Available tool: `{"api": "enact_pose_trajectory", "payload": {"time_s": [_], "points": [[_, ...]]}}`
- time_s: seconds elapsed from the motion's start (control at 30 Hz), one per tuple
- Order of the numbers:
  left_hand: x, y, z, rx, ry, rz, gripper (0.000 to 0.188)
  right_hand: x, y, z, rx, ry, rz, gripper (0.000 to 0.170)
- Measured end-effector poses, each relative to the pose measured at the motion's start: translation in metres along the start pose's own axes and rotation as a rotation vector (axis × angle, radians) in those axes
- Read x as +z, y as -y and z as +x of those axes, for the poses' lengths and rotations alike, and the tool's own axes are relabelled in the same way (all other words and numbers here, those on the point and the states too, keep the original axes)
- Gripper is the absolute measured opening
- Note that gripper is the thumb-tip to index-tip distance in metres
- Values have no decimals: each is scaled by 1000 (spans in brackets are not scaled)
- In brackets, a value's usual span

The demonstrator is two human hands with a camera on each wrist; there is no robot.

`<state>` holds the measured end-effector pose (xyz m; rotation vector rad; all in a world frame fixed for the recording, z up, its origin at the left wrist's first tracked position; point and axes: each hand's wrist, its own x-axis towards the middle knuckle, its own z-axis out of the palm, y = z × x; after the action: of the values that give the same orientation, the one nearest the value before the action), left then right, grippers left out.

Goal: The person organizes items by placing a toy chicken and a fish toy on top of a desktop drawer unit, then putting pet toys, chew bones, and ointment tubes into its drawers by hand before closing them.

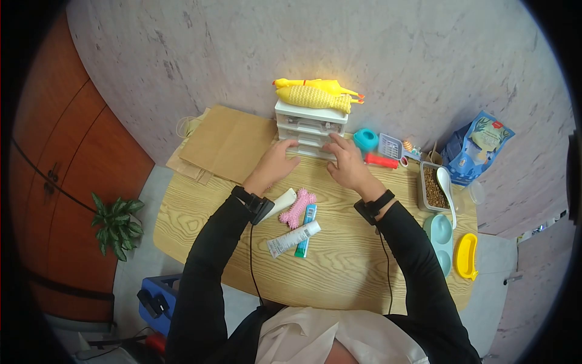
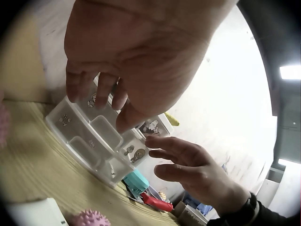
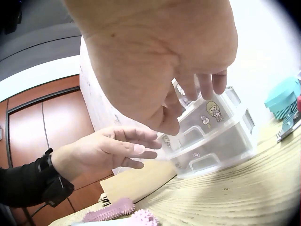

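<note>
A small white drawer unit [image 1: 311, 138] with translucent fronts stands at the table's back, against the wall. My left hand [image 1: 273, 165] is at its left front corner, fingers extended and slightly bent. My right hand [image 1: 351, 166] is at its right front, fingers spread. Neither hand holds anything; whether fingertips touch the unit I cannot tell. In the left wrist view, fingers of the left hand [image 2: 136, 56] overlap the sticker-marked drawers [image 2: 91, 136]. In the right wrist view, the right hand [image 3: 162, 61] partly hides the upper drawers [image 3: 211, 136]. Two yellow toys [image 1: 315, 96] lie on top.
Brown paper bags [image 1: 227, 142] lie at left. Nearer are a pink bone toy [image 1: 297, 209] and several tubes [image 1: 293, 238]. Rightward are a teal item [image 1: 365, 140], a red-handled tool [image 1: 382, 161], a kibble box [image 1: 434, 188], a blue bag [image 1: 479, 148], a double bowl [image 1: 439, 233] and a yellow dish [image 1: 466, 256].
</note>
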<state>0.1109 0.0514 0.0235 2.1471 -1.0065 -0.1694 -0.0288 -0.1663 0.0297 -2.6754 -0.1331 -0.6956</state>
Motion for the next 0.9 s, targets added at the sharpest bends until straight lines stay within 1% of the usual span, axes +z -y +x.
{"api": "enact_pose_trajectory", "payload": {"time_s": [0.07, 0.1, 0.17, 0.2, 0.27, 0.3, 0.37, 0.4, 0.43, 0.47, 0.5, 0.53, 0.57, 0.67, 0.7, 0.77, 0.87, 0.9], "points": [[14, 5, -1, -174, 93, -496, 56, 5, -7, -5, 51, -54, 157, 42], [22, 5, -2, -174, 90, -500, 56, 7, -10, -9, 49, -50, 155, 42], [31, -4, -3, -518, 77, -1019, 59, 4, -13, -9, 218, -222, 206, 38], [35, -3, 2, -513, 67, -1029, 59, 1, -16, -5, 206, -217, 200, 38], [44, -1, 11, -528, 63, -1474, 66, -15, -13, 3, 239, -405, 269, 40], [50, -1, 17, -530, 61, -1481, 66, -19, -15, 6, 238, -398, 266, 40], [51, -17, 27, -564, -54, -1629, 68, -27, -20, 15, -36, -422, 191, 45], [58, -14, 36, -531, -65, -1695, 73, -29, -22, 19, -41, -424, 184, 45], [64, -17, 43, -519, -61, -1698, 73, -33, -22, 24, -125, -349, 78, 47], [70, -20, 50, -568, -118, -1754, 75, -37, -22, 30, -208, -275, -29, 49], [75, -21, 55, -620, -175, -1809, 77, -38, -21, 34, -214, -280, -35, 49], [76, -23, 58, -647, -131, -1838, 65, -42, -11, 38, -196, -242, -100, 48], [77, -23, 61, -647, -130, -1838, 65, -42, -5, 40, -175, -202, -162, 47], [80, -22, 67, -706, -145, -1863, 66, -31, -8, 41, -185, -213, -216, 45], [80, -20, 67, -733, -149, -1871, 64, -28, -9, 40, -185, -210, -216, 45], [78, -21, 66, -760, -154, -1881, 63, -25, -8, 40, -78, -185, -177, 44], [76, -24, 59, -717, -143, -1902, 59, -24, -7, 38, -76, -173, -204, 42], [75, -25, 55, -801, -199, -1924, 52, -26, -8, 39, -70, -175, -208, 42]]}}
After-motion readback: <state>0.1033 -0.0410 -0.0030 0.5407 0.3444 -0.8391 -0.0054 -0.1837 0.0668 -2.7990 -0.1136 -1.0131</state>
